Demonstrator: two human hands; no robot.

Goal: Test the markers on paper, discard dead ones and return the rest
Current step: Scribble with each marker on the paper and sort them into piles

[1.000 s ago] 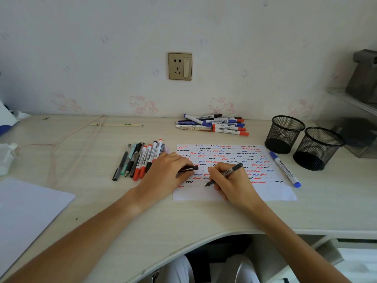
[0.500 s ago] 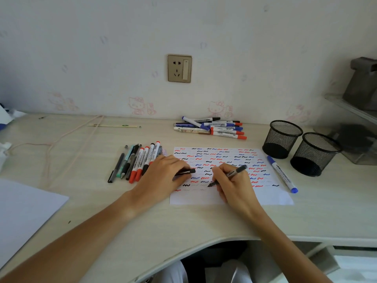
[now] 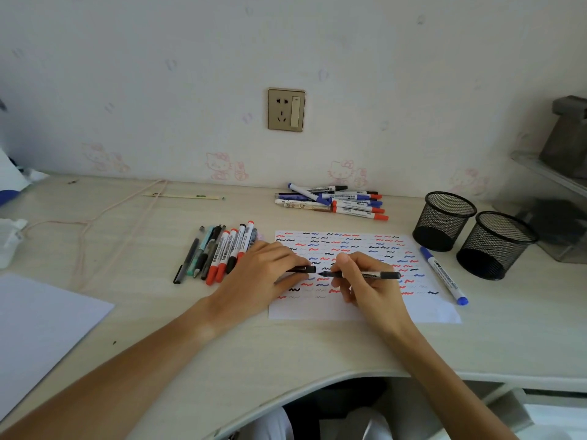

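The paper [image 3: 359, 249] is carrying many squiggles; the right grip [image 3: 368, 281] is pinching a black marker [image 3: 365, 275], the left grip [image 3: 263, 274] its cap [image 3: 301, 269] (recapping, probably); piles at the counter's [image 3: 158, 344] back edge [image 3: 333, 201] are waiting unsorted.

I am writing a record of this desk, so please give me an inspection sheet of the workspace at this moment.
Surface: pale desk, curved front edge.
Job's things: test paper covered with red, blue and black squiggles; black marker; cap; marker row left of paper; marker pile by wall; blue marker beside paper; two mesh cups, no markers seen inside.
Clutter: blank sheet; stick.
Grippers: left hand holds cap; right hand holds black marker, tip facing cap.
Cables: pink cord.
Surroundings: wall socket; cartoon cat stickers.
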